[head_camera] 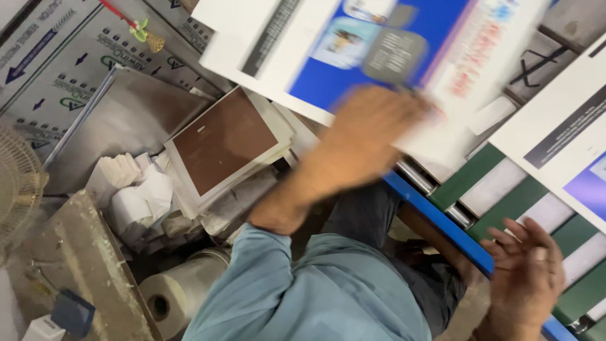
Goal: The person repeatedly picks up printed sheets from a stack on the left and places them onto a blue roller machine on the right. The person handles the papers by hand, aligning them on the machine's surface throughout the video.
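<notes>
A large white sheet with a blue printed panel (353, 69) lies on the conveyor at the top centre. My left hand (363, 136), blurred by motion, reaches out on a light blue sleeve, its fingers curled on that sheet's near edge. My right hand (527, 275) hovers at the lower right with its fingers spread and nothing in it. It is just over the blue rail (442, 218) and the green and white belts (505, 183).
A second printed sheet (568, 126) lies on the belts at the right. Left of the rail sit a brown-faced stack of boards (221, 142), crumpled white paper (136, 189), a roll of clear film (180, 290), a fan guard (16, 183) and cardboard cartons (69, 57).
</notes>
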